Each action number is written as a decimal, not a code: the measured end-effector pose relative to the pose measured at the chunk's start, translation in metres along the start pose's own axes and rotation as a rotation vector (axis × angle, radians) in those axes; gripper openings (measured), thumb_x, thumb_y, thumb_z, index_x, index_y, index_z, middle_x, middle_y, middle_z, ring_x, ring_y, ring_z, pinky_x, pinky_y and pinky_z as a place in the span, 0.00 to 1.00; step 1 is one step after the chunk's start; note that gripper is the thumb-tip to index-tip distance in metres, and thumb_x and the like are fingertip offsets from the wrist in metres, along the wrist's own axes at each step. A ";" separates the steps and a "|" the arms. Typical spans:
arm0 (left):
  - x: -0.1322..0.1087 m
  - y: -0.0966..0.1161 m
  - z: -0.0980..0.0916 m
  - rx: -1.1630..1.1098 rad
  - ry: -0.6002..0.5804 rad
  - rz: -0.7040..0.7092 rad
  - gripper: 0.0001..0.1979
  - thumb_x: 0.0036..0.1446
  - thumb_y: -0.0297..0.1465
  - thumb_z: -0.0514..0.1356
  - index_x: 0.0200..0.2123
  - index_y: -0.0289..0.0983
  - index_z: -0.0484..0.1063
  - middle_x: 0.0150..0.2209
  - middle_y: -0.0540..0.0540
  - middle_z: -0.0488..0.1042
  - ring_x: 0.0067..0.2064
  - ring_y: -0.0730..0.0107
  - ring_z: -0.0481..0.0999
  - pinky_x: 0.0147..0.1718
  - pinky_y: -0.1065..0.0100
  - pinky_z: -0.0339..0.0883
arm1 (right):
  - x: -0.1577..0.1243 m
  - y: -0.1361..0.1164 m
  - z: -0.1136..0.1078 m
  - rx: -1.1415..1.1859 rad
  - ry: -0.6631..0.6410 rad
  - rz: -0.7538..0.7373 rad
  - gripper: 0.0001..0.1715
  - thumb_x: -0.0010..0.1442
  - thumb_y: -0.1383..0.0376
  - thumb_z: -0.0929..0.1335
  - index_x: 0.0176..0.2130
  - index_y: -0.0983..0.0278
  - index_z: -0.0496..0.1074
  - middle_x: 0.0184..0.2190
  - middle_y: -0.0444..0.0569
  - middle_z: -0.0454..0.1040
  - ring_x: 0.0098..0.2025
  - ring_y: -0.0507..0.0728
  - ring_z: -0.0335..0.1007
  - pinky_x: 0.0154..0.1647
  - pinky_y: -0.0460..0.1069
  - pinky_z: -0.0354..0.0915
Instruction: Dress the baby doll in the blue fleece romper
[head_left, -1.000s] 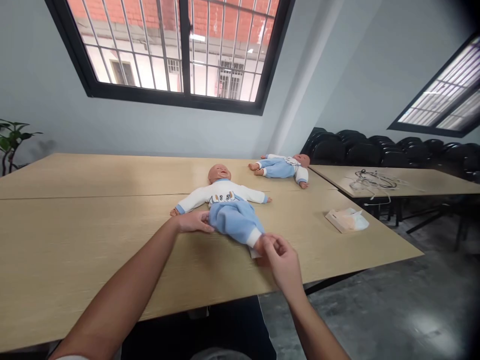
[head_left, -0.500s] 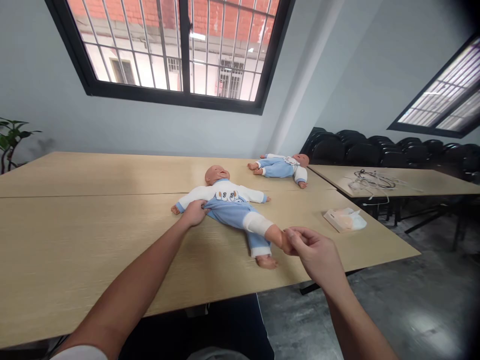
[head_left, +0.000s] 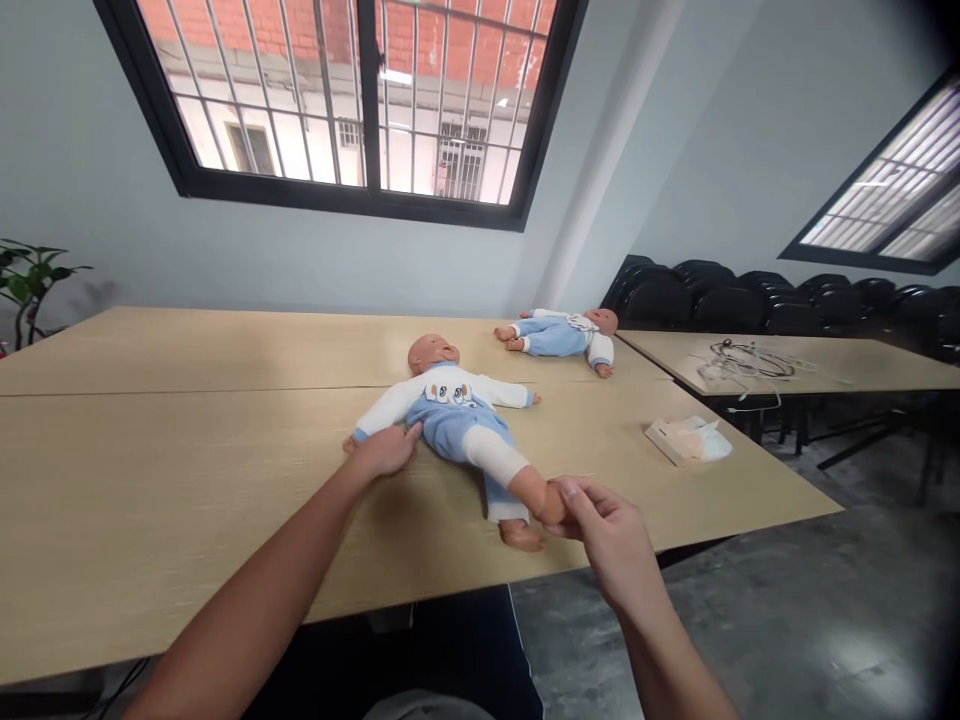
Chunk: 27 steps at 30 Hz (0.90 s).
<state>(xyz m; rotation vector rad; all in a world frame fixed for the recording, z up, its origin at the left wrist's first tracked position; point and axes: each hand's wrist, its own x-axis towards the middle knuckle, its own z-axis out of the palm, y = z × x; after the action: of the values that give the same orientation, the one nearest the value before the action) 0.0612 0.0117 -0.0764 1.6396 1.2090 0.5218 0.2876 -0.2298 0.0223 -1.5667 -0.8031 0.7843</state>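
Note:
A baby doll [head_left: 450,400] lies on its back on the light wooden table, in a white top with an animal face and light blue trousers [head_left: 442,428]. My left hand [head_left: 386,450] is closed at the side of the trousers near the doll's hip; part of its grip is hidden. Between the thumb and fingers of my right hand [head_left: 604,525] is one foot [head_left: 553,503] of the doll, its leg raised and stretched toward me. White cloth [head_left: 495,455] covers that leg from knee to shin. The other foot [head_left: 521,535] rests on the table.
A second doll [head_left: 559,335] in similar clothes lies farther back. An open tissue pack [head_left: 686,440] sits near the table's right side. Cables [head_left: 750,360] lie tangled on another table, with black chairs [head_left: 720,295] behind. A plant [head_left: 30,280] stands far left.
My right hand has moved left and slightly down with the doll's foot. My left hand has shifted a little lower, and the trouser cloth beside it is less pulled out.

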 end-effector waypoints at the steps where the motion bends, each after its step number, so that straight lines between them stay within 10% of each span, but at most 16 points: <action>1: -0.008 0.001 0.007 -0.068 -0.055 -0.030 0.28 0.64 0.55 0.56 0.38 0.36 0.80 0.38 0.34 0.84 0.48 0.41 0.83 0.52 0.50 0.73 | -0.001 0.000 0.002 0.004 -0.010 0.000 0.37 0.47 0.37 0.78 0.37 0.67 0.83 0.32 0.54 0.82 0.33 0.61 0.79 0.34 0.52 0.79; 9: -0.016 0.039 0.045 -0.658 -0.150 -0.085 0.33 0.74 0.49 0.38 0.62 0.31 0.65 0.58 0.30 0.77 0.55 0.53 0.81 0.51 0.58 0.76 | -0.015 -0.003 0.017 -0.041 -0.090 -0.035 0.33 0.52 0.40 0.75 0.38 0.66 0.81 0.28 0.51 0.81 0.28 0.59 0.77 0.31 0.51 0.76; 20: -0.087 0.027 0.029 -0.649 -0.161 -0.125 0.32 0.61 0.51 0.65 0.61 0.38 0.68 0.52 0.37 0.80 0.48 0.51 0.83 0.40 0.58 0.79 | -0.057 0.075 0.116 -0.926 -0.179 -0.747 0.11 0.63 0.56 0.74 0.37 0.60 0.74 0.24 0.47 0.79 0.25 0.60 0.76 0.24 0.51 0.55; 27: -0.099 0.008 -0.014 -0.461 -0.069 -0.053 0.25 0.55 0.36 0.66 0.55 0.36 0.70 0.44 0.40 0.80 0.39 0.62 0.82 0.31 0.67 0.73 | -0.056 0.059 0.128 -0.790 -0.315 -0.866 0.09 0.68 0.58 0.69 0.39 0.61 0.73 0.30 0.50 0.80 0.32 0.61 0.77 0.31 0.52 0.63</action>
<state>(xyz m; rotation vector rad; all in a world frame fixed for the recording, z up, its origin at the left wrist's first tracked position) 0.0129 -0.0698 -0.0437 1.2200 0.9896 0.6503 0.1546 -0.2151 -0.0492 -1.5127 -2.0142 0.0378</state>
